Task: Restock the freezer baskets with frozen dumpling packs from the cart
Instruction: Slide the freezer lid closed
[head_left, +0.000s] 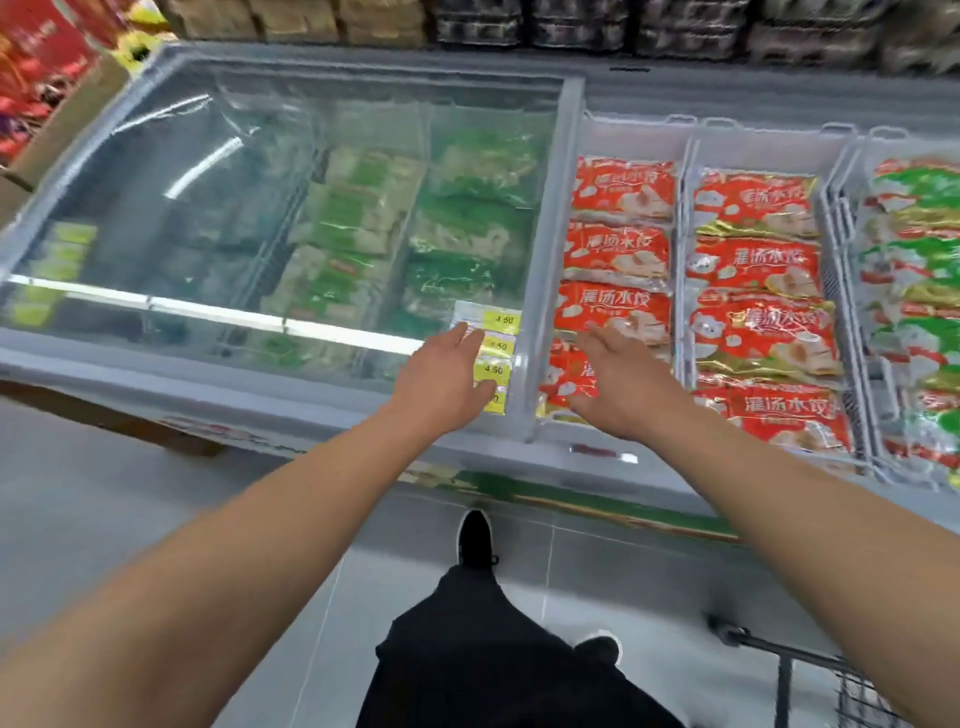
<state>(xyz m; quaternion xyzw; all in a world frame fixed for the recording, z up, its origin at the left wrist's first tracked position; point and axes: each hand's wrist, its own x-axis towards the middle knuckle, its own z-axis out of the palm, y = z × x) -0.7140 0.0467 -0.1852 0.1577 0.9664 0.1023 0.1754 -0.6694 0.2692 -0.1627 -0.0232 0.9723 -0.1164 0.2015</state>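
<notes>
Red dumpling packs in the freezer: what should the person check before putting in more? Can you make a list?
1. Lid slid clear of the red packs: ok, the glass lid covers only the left part of the freezer.
2. Left hand free: ok, open, over the price labels.
3. Right hand free: ok, open, over the nearest red pack.
4. Room in the left basket: cannot tell, packs fill its visible rows.
5. Cart within reach: ok, at the right.
6. Packs left in cart: cannot tell.

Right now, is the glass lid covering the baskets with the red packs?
No, the glass lid sits over the green packs, while the red packs lie uncovered.
</notes>
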